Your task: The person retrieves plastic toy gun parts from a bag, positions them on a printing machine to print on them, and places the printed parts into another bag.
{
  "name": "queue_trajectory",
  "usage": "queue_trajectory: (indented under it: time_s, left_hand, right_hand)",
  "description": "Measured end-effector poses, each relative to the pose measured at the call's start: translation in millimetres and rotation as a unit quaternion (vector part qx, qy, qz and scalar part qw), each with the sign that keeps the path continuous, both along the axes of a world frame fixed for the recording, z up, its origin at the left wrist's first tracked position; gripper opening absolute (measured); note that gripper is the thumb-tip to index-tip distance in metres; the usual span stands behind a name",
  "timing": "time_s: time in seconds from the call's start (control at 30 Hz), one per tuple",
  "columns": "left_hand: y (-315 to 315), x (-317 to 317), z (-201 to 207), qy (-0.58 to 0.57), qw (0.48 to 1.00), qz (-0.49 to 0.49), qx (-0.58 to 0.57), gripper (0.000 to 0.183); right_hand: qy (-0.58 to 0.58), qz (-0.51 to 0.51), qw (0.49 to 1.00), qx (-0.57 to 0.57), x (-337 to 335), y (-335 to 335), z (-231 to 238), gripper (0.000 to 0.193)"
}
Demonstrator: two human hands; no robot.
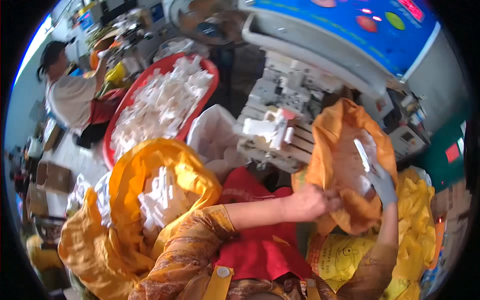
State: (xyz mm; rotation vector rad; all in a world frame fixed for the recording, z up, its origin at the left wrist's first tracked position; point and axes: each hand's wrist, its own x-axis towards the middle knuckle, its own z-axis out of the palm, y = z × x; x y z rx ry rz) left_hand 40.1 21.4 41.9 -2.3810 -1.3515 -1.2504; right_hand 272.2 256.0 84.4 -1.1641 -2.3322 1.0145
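My bare left hand [312, 202] is curled closed at the near-left edge of an orange woven bag [325, 150]. It is blurred, and I cannot see what its fingers hold. Inside the same bag is my right hand [382, 186] in a grey glove, its fingers closed around the lower end of a narrow white plastic piece [362, 154]. More pale pieces lie deeper in the bag, too blurred to make out. Beyond the bag, to the left, stands a machine [272, 130] with a white block and metal rails.
On my left is an orange-yellow bag [127, 175] with white strips [162, 197]. Behind it stand a red tub [212, 82] heaped with white pieces and a white bag [212, 132]. A blue control panel [345, 25] hangs over the machine. Another person [75, 95] sits far left.
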Motion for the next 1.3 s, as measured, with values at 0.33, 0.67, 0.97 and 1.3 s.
queue_trajectory:
  time_s: [0.33, 0.67, 0.97, 1.3]
  left_hand:
    - [-52.5, 8.5, -71.9, 0.043, 0.975, 0.012, -0.219, 0.063]
    - [-95.2, -123.4, -45.2, -0.234, 0.936, 0.240, -0.102, 0.018]
    - [-2.7, -187.7, -34.7, -0.051, 0.931, 0.359, 0.036, 0.020]
    - [-85.3, -256.6, -33.9, 0.012, 0.832, 0.554, -0.021, 0.019]
  right_hand:
    - [0.181, -0.084, 0.972, -0.122, 8.7, -34.2, -18.6, 0.039]
    - [0.246, -0.188, 0.950, -0.025, 16.8, -54.5, -49.8, 0.023]
    - [0.352, -0.119, 0.924, -0.093, -19.3, -89.3, -8.6, 0.046]
    - [0.240, 0.128, 0.960, -0.065, -127.7, -99.9, 3.2, 0.050]
